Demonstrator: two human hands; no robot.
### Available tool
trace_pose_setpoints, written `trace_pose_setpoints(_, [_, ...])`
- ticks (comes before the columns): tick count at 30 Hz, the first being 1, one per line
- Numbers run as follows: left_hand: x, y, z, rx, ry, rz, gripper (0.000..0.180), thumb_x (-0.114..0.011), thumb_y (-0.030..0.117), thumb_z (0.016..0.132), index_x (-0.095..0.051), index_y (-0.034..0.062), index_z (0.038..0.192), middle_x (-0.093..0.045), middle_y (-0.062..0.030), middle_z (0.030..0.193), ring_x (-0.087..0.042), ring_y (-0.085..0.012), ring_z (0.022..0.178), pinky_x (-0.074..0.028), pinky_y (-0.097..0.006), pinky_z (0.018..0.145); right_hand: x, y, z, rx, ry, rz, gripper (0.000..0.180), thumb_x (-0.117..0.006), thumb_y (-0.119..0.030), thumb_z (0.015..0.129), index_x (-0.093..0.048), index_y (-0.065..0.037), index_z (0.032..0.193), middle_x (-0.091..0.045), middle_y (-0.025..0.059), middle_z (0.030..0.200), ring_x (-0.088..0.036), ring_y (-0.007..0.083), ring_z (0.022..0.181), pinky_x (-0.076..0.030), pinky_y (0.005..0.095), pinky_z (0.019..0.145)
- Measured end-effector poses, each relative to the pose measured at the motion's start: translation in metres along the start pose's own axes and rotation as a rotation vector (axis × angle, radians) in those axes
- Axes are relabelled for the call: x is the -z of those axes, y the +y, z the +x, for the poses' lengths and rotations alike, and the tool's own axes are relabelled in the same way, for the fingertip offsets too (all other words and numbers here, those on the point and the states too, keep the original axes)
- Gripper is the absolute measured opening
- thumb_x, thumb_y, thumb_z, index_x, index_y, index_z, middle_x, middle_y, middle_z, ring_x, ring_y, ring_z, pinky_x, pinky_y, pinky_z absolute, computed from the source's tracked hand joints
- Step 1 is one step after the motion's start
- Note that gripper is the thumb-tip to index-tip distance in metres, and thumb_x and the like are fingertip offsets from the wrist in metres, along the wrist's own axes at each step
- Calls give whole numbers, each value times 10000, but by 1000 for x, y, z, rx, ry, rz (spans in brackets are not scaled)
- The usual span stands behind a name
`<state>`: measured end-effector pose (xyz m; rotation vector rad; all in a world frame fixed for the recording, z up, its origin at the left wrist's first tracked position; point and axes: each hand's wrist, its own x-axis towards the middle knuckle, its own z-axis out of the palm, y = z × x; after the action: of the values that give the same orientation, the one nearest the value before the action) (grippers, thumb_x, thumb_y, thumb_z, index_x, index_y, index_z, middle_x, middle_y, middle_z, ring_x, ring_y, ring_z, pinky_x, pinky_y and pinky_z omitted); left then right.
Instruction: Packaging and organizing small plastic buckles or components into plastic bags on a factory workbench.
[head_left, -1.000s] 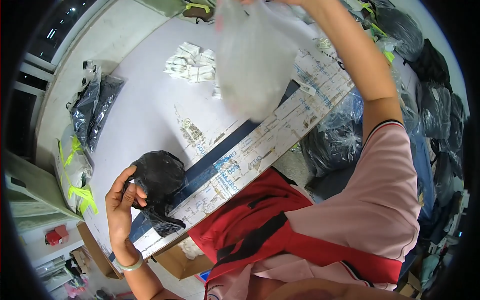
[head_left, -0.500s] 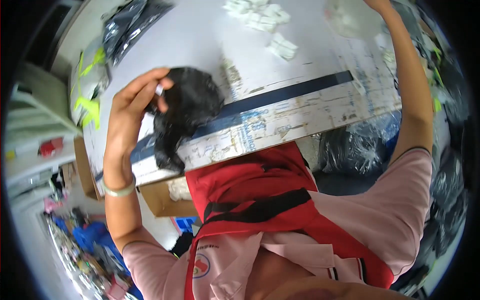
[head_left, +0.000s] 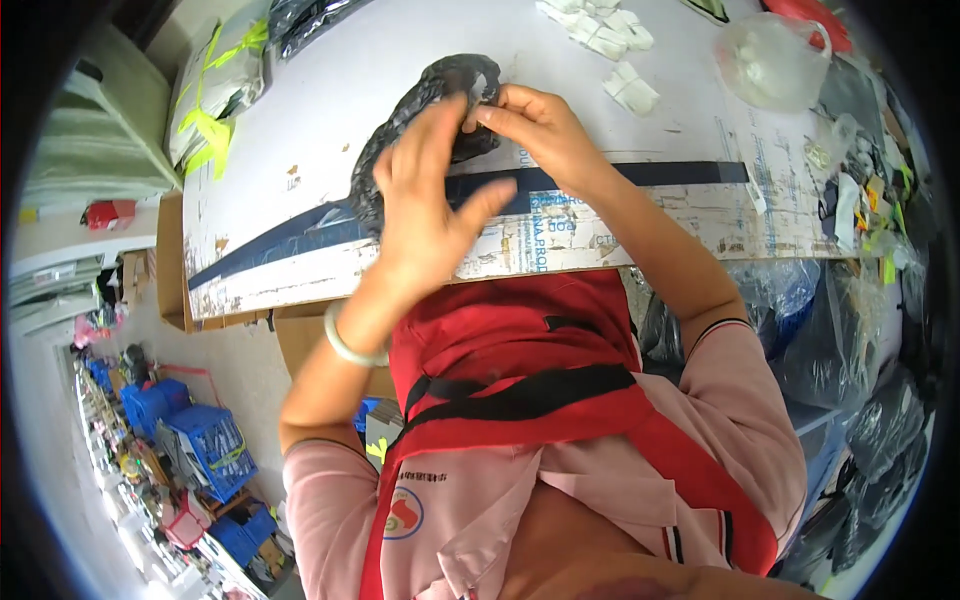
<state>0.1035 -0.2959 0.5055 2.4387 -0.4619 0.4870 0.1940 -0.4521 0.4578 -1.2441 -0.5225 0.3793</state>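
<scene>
A crumpled black plastic bag [head_left: 420,100] lies toward the far side of the white work table, left of the middle. My left hand [head_left: 425,195] is held over its near side, fingers stretched and thumb apart, partly covering the bag. At the bag's right edge, thumb and fingers of my right hand [head_left: 545,135] pinch its rim. A small pale patch shows in the bag's mouth beside those fingertips; I cannot make out what it is. A dark blue strip [head_left: 690,174] runs along the table under my hands.
Folded white pieces [head_left: 630,88] lie at the table's far side, right of the bag. A translucent bag [head_left: 770,62] sits at the far right. Grey packages with yellow-green ties [head_left: 218,100] stand at the left edge. Blue crates [head_left: 208,450] are on the floor, lower left.
My right hand has come back from the far right to the bag's rim. The bag now lies farther away on the table, and my left hand has let go, its fingers spread.
</scene>
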Motion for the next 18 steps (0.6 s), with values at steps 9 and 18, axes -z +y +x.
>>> trace_pose_setpoints(9, [5, -73, -66, 183, 77, 381, 426, -726, 102, 725, -611, 89, 1135, -418, -160, 1365, -373, -329, 1280, -264, -434, 1012, 16, -6, -4, -79, -18, 283, 182, -475, -133, 930, -515, 19, 1021, -503, 39, 843, -496, 166, 837, -395, 297, 863])
trace_pose_setpoints(18, [55, -124, -97, 326, 166, -36, 243, -581, -67, 833, -684, 46, 1022, -641, -86, 1011, -632, -189, 846, -525, -271, 728, 19, 16, 6, -239, 8, 535, 204, -545, -167, 928, -578, 18, 1009, -360, -31, 671, -380, 111, 677, -366, 275, 712])
